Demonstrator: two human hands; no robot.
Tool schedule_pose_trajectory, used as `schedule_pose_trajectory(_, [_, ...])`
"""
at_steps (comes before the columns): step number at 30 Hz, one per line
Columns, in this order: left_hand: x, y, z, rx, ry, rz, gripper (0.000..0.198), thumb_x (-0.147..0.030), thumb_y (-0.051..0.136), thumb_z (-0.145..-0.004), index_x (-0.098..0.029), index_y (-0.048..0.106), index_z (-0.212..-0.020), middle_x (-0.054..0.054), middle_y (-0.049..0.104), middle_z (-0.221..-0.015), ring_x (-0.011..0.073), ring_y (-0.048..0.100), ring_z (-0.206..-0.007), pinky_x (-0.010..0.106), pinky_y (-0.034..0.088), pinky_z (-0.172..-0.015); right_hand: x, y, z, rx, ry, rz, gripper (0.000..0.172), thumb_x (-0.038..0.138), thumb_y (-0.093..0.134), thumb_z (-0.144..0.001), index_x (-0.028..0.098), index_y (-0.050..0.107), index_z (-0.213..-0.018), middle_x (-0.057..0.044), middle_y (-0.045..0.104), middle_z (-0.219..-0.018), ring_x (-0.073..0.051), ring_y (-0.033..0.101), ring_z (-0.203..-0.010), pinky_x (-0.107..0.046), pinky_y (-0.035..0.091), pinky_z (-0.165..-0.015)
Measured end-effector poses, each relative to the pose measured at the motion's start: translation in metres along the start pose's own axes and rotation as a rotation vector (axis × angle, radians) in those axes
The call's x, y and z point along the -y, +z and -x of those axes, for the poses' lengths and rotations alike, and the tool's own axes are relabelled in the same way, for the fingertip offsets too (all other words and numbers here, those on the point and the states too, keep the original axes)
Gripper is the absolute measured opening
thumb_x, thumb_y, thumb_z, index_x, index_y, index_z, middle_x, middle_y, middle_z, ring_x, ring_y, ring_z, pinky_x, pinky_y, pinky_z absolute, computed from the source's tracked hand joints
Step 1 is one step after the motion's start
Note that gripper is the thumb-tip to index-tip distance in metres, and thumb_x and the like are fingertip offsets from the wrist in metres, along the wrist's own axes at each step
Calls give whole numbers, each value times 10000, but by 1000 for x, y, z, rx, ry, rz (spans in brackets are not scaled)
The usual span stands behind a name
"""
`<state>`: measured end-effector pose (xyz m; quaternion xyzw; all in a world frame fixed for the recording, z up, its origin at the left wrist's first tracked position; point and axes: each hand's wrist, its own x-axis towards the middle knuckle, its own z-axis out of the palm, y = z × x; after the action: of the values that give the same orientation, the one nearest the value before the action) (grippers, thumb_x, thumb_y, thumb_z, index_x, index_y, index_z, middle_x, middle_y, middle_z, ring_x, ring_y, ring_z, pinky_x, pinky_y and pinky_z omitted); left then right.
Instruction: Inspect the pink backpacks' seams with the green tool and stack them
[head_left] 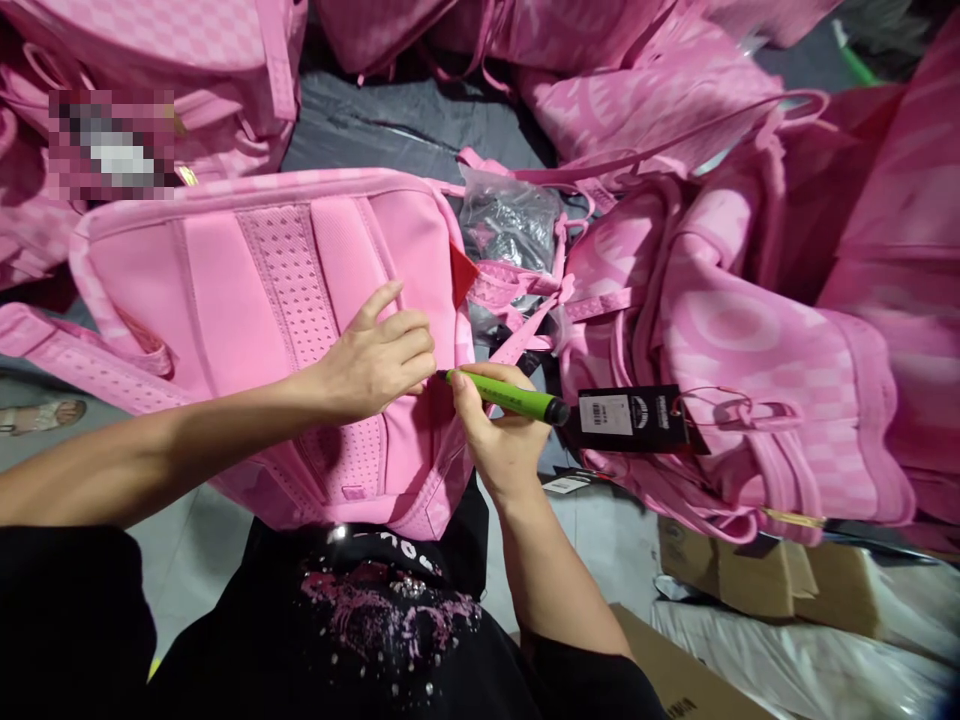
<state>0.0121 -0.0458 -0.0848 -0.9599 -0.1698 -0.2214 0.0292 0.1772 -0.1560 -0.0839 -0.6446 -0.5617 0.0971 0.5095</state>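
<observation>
1. Turning its back panel (225,300) toward the person, the pink backpack (281,270) has a perforated shoulder strap (97,365) reaching out past its left side.
2. On the backpack, right of its middle, rests the left hand (382,350), fingers curled; I cannot tell whether they pinch its fabric.
3. At the backpack's right edge, the right hand (502,440) is clamped around a green marker (517,397), tip just beside the left hand.
4. Right of the backpack, a black hang tag (646,418) lies against another pink bag (757,340).

Right hand (504,440) holds green marker (517,398), tip near left hand (381,358), on pink backpack (289,290).
</observation>
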Motion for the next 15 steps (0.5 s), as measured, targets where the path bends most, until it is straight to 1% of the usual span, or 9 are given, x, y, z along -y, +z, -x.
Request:
schedule_pose_trajectory(3, [1, 4, 0, -30, 16, -22, 333, -360, 357, -1032, -261, 658, -929, 19, 709, -1007, 204, 573, -1157, 584, 221, -1249, 0, 0, -2, -6, 4, 12, 195, 402, 661, -904, 210, 689, -894, -7, 692, -765, -137, 609, -620, -287, 507, -567])
schedule_pose_trajectory(6, [2, 6, -1, -23, 4, -9, 314, -345, 368, -1026, -274, 661, -939, 17, 707, -1008, 210, 574, -1159, 584, 246, -1243, -1, 1, -4, -10, -2, 0, 183, 392, 674, -898, 209, 689, -894, -9, 695, -775, -140, 618, -636, -291, 510, -581])
schedule_pose_trajectory(9, [2, 8, -1, -26, -2, 2, 299, -342, 383, -1021, -275, 667, -954, 19, 705, -1012, 218, 570, -1172, 589, 251, -1240, -1, 2, -7, -17, -10, -4, 172, 371, 680, -896, 200, 690, -881, -7, 690, -757, -136, 611, -624, -286, 500, -573])
schedule_pose_trajectory(12, [2, 10, 0, -64, 19, -28, 291, -348, 394, -1020, -275, 669, -958, 20, 701, -1008, 219, 573, -1166, 565, 252, -1248, 0, 2, -10, -19, -10, 11, 176, 369, 675, -895, 195, 690, -872, -7, 689, -741, -140, 612, -619, -292, 503, -580])
schedule_pose_trajectory(15, [3, 11, -1, -63, 26, -46, 284, -350, 403, -1016, -281, 667, -941, 18, 702, -992, 219, 582, -1125, 558, 272, -1240, 0, -1, -12, 13, 5, 13, 163, 354, 673, -891, 199, 692, -842, -4, 687, -716, -143, 616, -618, -291, 502, -580])
